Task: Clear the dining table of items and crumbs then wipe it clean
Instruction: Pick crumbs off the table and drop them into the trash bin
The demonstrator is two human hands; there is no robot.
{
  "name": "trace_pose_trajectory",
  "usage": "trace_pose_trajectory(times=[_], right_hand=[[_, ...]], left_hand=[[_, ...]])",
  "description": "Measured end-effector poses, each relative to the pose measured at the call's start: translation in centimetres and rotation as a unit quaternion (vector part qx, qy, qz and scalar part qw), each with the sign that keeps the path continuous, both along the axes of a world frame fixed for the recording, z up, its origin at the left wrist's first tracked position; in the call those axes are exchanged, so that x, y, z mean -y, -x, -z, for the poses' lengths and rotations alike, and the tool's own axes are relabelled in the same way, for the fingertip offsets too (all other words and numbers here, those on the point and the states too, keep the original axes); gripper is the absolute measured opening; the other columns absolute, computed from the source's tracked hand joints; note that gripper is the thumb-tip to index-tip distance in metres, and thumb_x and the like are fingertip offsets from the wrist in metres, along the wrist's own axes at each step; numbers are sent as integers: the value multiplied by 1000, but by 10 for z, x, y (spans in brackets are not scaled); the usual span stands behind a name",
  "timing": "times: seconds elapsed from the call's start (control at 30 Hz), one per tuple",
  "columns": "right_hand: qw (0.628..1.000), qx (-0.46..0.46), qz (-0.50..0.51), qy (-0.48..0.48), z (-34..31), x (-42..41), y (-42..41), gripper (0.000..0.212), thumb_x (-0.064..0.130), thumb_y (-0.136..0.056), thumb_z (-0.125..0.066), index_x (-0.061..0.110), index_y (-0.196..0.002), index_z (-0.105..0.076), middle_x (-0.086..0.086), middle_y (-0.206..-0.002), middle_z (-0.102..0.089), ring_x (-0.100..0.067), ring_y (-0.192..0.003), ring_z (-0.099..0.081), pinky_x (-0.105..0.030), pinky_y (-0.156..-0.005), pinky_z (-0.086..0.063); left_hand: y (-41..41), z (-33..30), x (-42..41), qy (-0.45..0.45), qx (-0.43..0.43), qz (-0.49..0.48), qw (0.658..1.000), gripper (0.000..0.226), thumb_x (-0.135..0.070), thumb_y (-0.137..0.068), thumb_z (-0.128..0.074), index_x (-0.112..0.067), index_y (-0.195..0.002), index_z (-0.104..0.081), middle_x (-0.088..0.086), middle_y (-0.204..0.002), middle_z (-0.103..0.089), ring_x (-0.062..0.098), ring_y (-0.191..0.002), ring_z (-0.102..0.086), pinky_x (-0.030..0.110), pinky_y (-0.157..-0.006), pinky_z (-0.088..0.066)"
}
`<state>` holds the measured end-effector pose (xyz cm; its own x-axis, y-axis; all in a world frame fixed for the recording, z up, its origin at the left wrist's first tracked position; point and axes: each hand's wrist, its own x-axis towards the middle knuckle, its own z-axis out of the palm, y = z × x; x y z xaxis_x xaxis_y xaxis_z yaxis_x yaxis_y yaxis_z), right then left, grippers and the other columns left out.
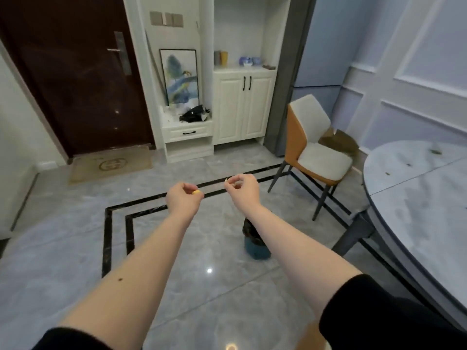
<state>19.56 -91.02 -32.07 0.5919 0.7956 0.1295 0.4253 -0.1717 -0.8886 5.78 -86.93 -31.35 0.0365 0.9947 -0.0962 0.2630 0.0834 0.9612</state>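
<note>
The left hand (184,198) pinches a small yellow scrap (196,192) between its fingertips. The right hand (241,186) pinches a paler bit (226,180), perhaps a peel, though it is too small to tell. Both hands are held out over the floor, above a small blue bin (256,246) with a dark liner. The dining table (417,198) stands at the right, well apart. A few dark crumbs (436,152) lie on it, so the clearing seems partly done and the wiping not yet begun.
</note>
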Motion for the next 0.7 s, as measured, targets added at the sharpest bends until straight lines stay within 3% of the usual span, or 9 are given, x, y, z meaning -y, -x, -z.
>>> trace_pose_trajectory(times=[0.17, 0.3, 0.43, 0.6, 0.7], right_hand=[[996, -22, 79, 22, 4, -54, -80, 11, 17, -83, -67, 10, -77, -64, -15, -96, -65, -18, -76, -61, -26, -73, -49], [989, -45, 128, 54, 27, -80, -133, 11, 17, -83, -68, 7, -78, -65, -11, -89, -66, -11, -70, -59, -16, -64, -44], [978, -71, 183, 76, 63, -117, -183, 13, 20, -81, -70, 13, -72, -63, -3, -83, -67, -14, -81, -63, -26, -80, -49], [953, -133, 254, 95, 111, -154, -224, 12, 18, -81, -70, 12, -74, -63, -2, -76, -64, -5, -65, -57, -22, -70, -46], [935, -161, 295, 118, 136, -170, -247, 13, 15, -80, -71, 13, -72, -62, -4, -73, -63, -11, -67, -59, -26, -74, -49]], left_hand=[[-89, 11, -74, 7, -10, 84, 996, 15, -7, -74, -69, -17, -74, -58, 3, -75, -60, 30, -82, -66, 43, -82, -56], [-155, 33, -120, 32, -5, 135, 990, 19, -6, -72, -69, -20, -70, -57, 5, -74, -61, 31, -82, -66, 44, -81, -56], [-218, 66, -167, 39, -39, 215, 975, 12, -5, -73, -69, -9, -81, -60, 9, -78, -62, 30, -79, -64, 43, -80, -56], [-278, 123, -219, 71, -88, 273, 955, 12, -8, -75, -70, -11, -81, -60, 9, -81, -63, 32, -82, -66, 41, -81, -55], [-309, 148, -236, 94, -109, 302, 942, 12, -7, -76, -70, -9, -82, -61, 10, -80, -62, 33, -82, -65, 39, -81, -54]])
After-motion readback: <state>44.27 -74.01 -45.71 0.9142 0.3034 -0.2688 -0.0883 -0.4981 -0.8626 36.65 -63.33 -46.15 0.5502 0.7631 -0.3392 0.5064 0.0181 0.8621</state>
